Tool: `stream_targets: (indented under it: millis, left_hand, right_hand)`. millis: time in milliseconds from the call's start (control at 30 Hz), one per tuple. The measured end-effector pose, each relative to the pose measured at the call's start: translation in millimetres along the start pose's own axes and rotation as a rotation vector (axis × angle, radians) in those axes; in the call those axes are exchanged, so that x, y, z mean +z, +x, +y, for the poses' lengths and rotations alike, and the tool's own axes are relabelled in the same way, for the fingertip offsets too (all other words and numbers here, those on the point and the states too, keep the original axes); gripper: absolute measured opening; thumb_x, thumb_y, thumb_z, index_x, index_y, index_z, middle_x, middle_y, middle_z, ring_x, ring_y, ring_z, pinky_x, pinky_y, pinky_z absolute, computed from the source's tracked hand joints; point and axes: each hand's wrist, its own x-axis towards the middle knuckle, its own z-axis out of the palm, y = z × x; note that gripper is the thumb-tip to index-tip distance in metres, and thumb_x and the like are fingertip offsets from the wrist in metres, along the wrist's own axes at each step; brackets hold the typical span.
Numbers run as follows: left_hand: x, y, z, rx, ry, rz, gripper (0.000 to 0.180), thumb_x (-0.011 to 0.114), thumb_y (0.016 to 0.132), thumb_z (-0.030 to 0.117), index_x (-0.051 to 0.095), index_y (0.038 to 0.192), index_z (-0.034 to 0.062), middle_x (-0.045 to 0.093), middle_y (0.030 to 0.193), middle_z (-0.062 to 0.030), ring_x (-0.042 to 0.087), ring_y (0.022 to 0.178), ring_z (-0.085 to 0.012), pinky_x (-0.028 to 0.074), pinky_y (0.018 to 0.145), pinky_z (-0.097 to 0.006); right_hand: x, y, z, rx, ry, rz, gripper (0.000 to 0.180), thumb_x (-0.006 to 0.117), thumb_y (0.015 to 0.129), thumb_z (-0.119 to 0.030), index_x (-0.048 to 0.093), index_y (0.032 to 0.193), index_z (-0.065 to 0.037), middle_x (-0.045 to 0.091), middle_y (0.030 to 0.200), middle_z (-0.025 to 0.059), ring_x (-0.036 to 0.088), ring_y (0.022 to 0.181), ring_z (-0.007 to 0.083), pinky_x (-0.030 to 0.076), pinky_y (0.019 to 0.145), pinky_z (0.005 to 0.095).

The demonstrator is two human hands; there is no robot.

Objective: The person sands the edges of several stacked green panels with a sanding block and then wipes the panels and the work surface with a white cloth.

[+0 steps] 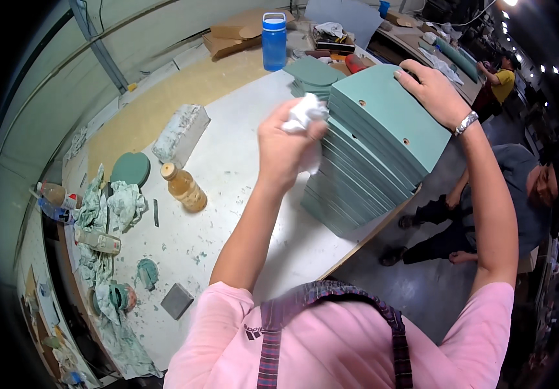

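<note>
At twelve o'clock stands a blue water bottle (274, 48) with a white loop handle, just beside folded cardboard (240, 26) toward half past eleven. An open box (330, 40) holding a white cloth lies at half past twelve. Near two o'clock come a green roll (458, 59) and a co-worker in a yellow shirt (504, 81); at three, another person in a dark grey top (510, 172). A grey square block (177, 301) sits at half past seven, a crumpled green lump (147, 273) at eight. Stained rags (126, 204) spread around nine, near a capped amber bottle (187, 189). A smeared, whitish rectangular block (179, 137) lies at ten.
</note>
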Motion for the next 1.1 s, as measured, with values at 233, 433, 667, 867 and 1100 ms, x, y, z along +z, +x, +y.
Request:
stream_targets:
  millis: [233, 433, 667, 867, 1100]
  left_hand:
    - [-13, 12, -17, -0.040, -0.118, -0.140, 0.025, 0.075, 0.078, -0.002, 0.069, 0.102, -0.0003, 0.068, 0.091, -0.0036, 0.060, 0.081, -0.0085, 0.049, 0.073, -0.023]
    - [-5, -4, -16, 0.028, 0.081, -0.106, 0.024, 0.070, 0.080, -0.008, 0.068, 0.103, -0.0026, 0.068, 0.088, -0.0045, 0.062, 0.078, -0.0092, 0.051, 0.071, -0.023]
    - [-4, -10, -8, 0.019, 0.192, -0.099, 0.018, 0.073, 0.080, -0.003, 0.072, 0.098, -0.0032, 0.069, 0.084, -0.0033, 0.061, 0.076, -0.0070, 0.050, 0.069, -0.022]
    - [-9, -10, -3, 0.040, 0.282, -0.083, 0.019, 0.072, 0.079, -0.003, 0.072, 0.098, -0.0027, 0.068, 0.081, -0.0018, 0.058, 0.071, -0.0071, 0.049, 0.065, -0.023]
    - [0, -14, -1, 0.111, 0.290, -0.058, 0.017, 0.067, 0.082, -0.001, 0.073, 0.098, -0.0039, 0.072, 0.084, -0.0080, 0.063, 0.074, -0.0102, 0.051, 0.068, -0.024]
  right_hand:
    - [3, 1, 4, -0.016, 0.035, 0.001, 0.051, 0.045, 0.096, -0.045, 0.058, 0.116, 0.000, 0.066, 0.099, 0.0262, 0.064, 0.091, 0.0397, 0.048, 0.084, 0.0430]
    - [0, 2, 0, 0.036, 0.016, -0.058, 0.042, 0.044, 0.100, -0.038, 0.054, 0.114, 0.000, 0.064, 0.102, 0.0199, 0.061, 0.094, 0.0318, 0.045, 0.086, 0.0379]
    - [0, 1, 1, 0.005, 0.018, -0.035, 0.050, 0.044, 0.097, -0.045, 0.057, 0.112, 0.000, 0.065, 0.101, 0.0246, 0.061, 0.094, 0.0389, 0.046, 0.085, 0.0427]
    - [1, 1, 0, 0.005, 0.026, -0.031, 0.050, 0.044, 0.097, -0.046, 0.057, 0.112, 0.000, 0.065, 0.099, 0.0228, 0.061, 0.092, 0.0381, 0.046, 0.083, 0.0429]
    - [2, 0, 4, -0.005, 0.016, -0.015, 0.050, 0.043, 0.097, -0.046, 0.057, 0.111, -0.001, 0.065, 0.098, 0.0224, 0.061, 0.091, 0.0374, 0.046, 0.083, 0.0428]
